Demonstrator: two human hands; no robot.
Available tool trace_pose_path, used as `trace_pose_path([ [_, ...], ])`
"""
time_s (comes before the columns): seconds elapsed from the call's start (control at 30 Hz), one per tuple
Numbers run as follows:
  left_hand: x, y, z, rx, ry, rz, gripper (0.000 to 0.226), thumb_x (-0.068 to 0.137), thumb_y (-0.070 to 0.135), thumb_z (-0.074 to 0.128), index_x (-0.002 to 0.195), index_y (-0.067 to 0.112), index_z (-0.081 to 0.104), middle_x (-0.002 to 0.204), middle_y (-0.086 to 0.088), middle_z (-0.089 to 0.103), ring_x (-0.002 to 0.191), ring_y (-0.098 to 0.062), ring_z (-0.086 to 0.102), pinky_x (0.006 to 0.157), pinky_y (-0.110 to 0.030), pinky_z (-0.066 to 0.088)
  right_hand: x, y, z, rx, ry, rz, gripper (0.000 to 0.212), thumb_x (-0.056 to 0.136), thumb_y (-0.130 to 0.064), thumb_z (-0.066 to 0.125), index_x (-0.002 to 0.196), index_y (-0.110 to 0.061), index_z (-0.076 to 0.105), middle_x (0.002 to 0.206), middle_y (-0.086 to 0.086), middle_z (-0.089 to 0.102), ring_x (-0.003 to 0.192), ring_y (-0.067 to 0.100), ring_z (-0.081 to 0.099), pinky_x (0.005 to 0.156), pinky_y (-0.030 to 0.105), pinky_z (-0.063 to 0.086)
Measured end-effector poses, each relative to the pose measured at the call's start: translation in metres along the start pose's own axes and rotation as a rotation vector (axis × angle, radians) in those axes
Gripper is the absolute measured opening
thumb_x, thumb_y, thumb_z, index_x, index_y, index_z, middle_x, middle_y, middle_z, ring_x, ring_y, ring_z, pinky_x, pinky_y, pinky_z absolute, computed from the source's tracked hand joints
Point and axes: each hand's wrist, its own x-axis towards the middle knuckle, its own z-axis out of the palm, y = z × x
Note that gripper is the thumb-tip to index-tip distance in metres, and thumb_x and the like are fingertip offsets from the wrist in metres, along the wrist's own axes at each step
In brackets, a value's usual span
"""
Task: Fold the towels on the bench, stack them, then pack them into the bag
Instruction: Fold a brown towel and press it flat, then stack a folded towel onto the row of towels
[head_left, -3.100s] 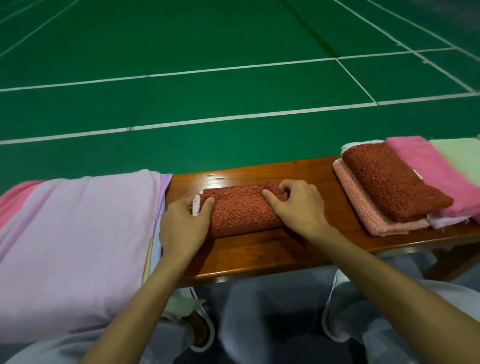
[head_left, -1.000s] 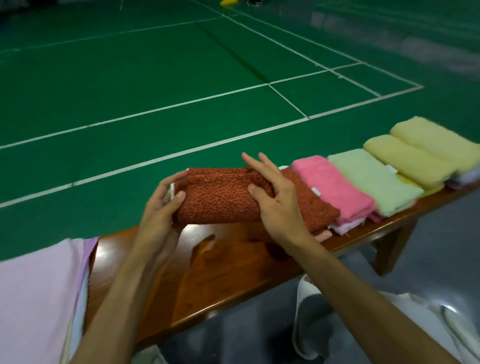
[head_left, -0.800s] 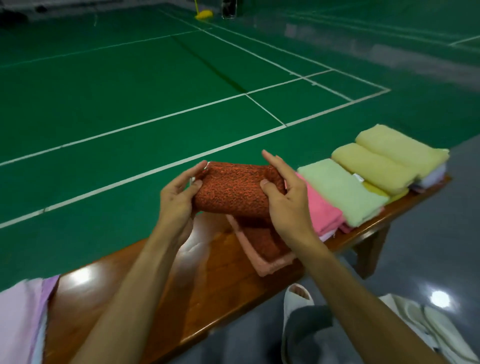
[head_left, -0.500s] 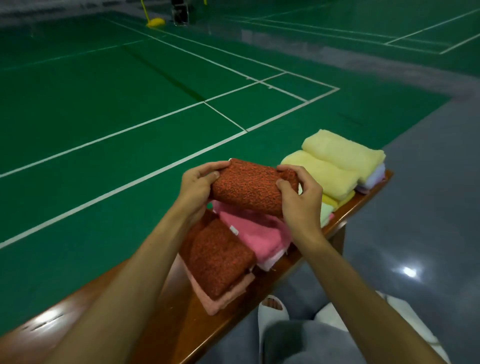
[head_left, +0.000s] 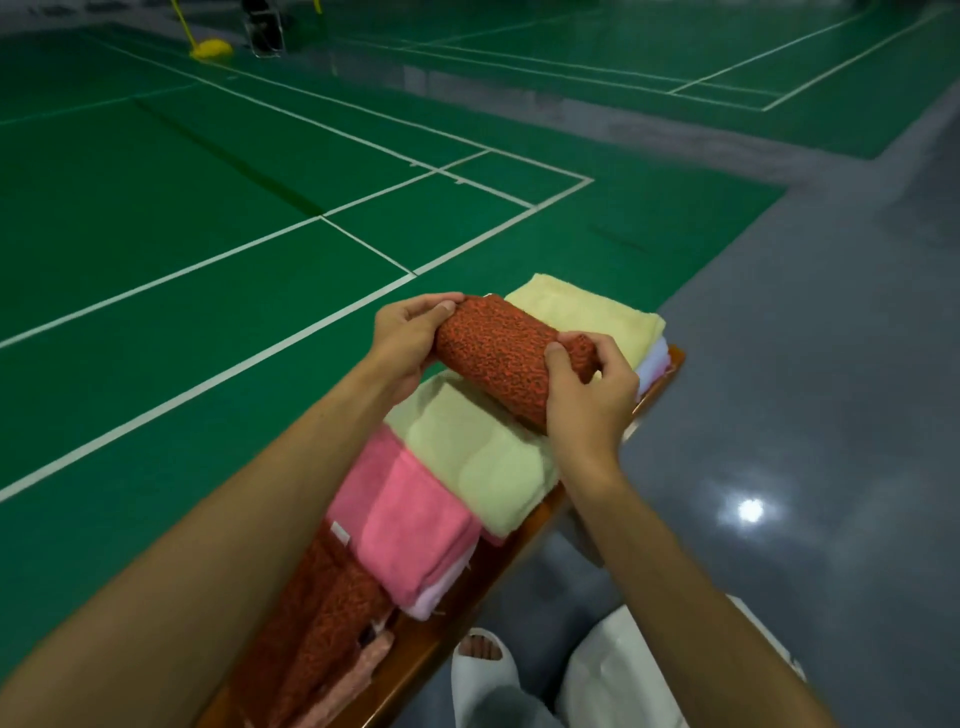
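Both hands hold one rolled-up rust-red towel (head_left: 496, 358) by its two ends, in the air above the far part of the desk (head_left: 524, 538). The left hand (head_left: 408, 338) closes around the far end, with the thumb on top and the fingers curled behind. The right hand (head_left: 587, 400) pinches the near end, thumb pressing on the cloth and the fingers bent around a loose corner. The towel has a rough, looped weave, rust-red with small dark specks, and it is folded into a thick, short bundle that lies tilted, its lower part over the pale green towel (head_left: 478, 457). I cannot tell if it touches this one.

Under the hands a row of folded towels runs along the desk, each one overlapping the next: a pale yellow towel (head_left: 587, 312) at the far end, then the pale green one, a pink towel (head_left: 405, 519) on a white one (head_left: 436, 592), and closest another rust-red towel (head_left: 322, 623) on a salmon one (head_left: 363, 670). The row covers nearly the whole width of the desk; only the brown front edge shows. The yellow towel reaches almost to the end of the desk. On the left is the green court floor (head_left: 208, 208) with white lines, on the right the grey floor (head_left: 805, 364), both wide and free. A white slipper (head_left: 480, 670) stands beside the desk below.
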Motion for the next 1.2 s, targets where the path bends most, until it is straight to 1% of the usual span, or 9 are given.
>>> trace_pose_path([
  [0.13,0.024,-0.015,0.03,0.18,0.051,0.072,0.019,0.1,0.013,0.065,0.088,0.018,0.079,0.098,-0.003,0.075,0.094,-0.02,0.068,0.075,-0.034,0.06,0.036,0.013,-0.008,-0.211,0.007,-0.071,0.008,0.092,-0.022,0.068,0.085,-0.021,0.071,0.082,-0.009,0.066,0.079,0.001,0.059,0.076,0.022,0.047],
  [0.23,0.02,-0.03,0.036,0.41,0.164,0.077,0.019,0.1,0.028,0.066,0.087,0.025,0.079,0.101,0.003,0.073,0.088,-0.022,0.069,0.056,-0.035,0.058,0.044,0.034,-0.017,-0.612,-0.003,-0.284,0.021,0.09,-0.036,0.069,0.094,-0.018,0.079,0.112,0.001,0.065,0.107,0.018,0.057,0.082,0.027,0.045],
  [0.33,0.014,-0.026,0.042,0.47,0.155,0.163,0.022,0.098,0.043,0.068,0.086,0.026,0.077,0.097,0.007,0.072,0.096,-0.015,0.067,0.069,-0.023,0.056,0.054,0.036,-0.023,-0.873,0.007,-0.529,0.03,0.085,-0.044,0.066,0.087,-0.017,0.078,0.114,0.001,0.063,0.11,0.023,0.05,0.08,0.036,0.047],
  [0.43,0.009,-0.025,0.051,0.917,0.049,0.381,0.054,0.094,0.071,0.049,0.115,0.029,0.077,0.125,0.0,0.068,0.121,-0.022,0.057,0.106,-0.042,0.047,0.085,0.033,-0.028,-0.943,-0.227,-0.628,0.03,0.081,-0.043,0.06,0.089,-0.016,0.068,0.139,0.009,0.056,0.138,0.032,0.039,0.114,0.057,0.032],
  [0.53,-0.003,-0.026,0.069,1.305,-0.114,0.52,0.062,0.098,0.069,0.031,0.145,0.037,0.057,0.166,-0.003,0.033,0.153,-0.029,0.023,0.125,-0.053,0.014,0.116,0.028,-0.032,-1.011,-0.657,-0.543,0.06,0.082,-0.055,0.045,0.134,-0.029,0.057,0.167,0.002,0.028,0.155,0.029,0.017,0.123,0.063,0.009],
  [0.6,-0.005,-0.026,0.081,1.336,-0.225,0.534,0.058,0.105,0.062,0.029,0.155,0.036,0.043,0.17,-0.003,0.022,0.158,-0.027,0.013,0.127,-0.052,0.007,0.133,0.027,-0.035,-1.094,-0.825,-0.453,0.079,0.082,-0.07,0.031,0.154,-0.04,0.037,0.17,-0.003,0.018,0.156,0.028,0.017,0.122,0.062,0.014],
  [0.73,0.01,-0.026,0.091,1.447,-0.331,0.531,0.058,0.106,0.061,0.022,0.16,0.04,0.028,0.171,-0.004,0.018,0.159,-0.027,0.011,0.127,-0.052,0.009,0.159,0.037,-0.045,-1.203,-0.905,-0.39,0.086,0.081,-0.085,0.017,0.159,-0.048,0.017,0.171,-0.008,0.013,0.153,0.028,0.022,0.114,0.062,0.026],
  [1.1,0.006,-0.042,0.083,1.528,-0.338,0.554,0.06,0.106,0.061,0.013,0.162,0.042,0.021,0.171,-0.002,0.018,0.158,-0.027,0.015,0.126,-0.052,0.012,0.161,0.048,-0.05,-1.227,-0.944,-0.416,0.108,0.064,-0.103,0.008,0.157,-0.05,0.019,0.168,-0.002,0.022,0.135,0.035,0.037,0.106,0.057,0.037],
  [1.2,0.003,-0.036,0.081,1.502,-0.355,0.539,0.059,0.106,0.061,0.015,0.162,0.041,0.023,0.171,-0.005,0.02,0.158,-0.028,0.014,0.126,-0.053,0.01,0.16,0.04,-0.049,-1.195,-0.998,-0.417,0.1,0.071,-0.099,0.012,0.157,-0.049,0.018,0.167,-0.001,0.024,0.14,0.033,0.036,0.11,0.058,0.033],
])
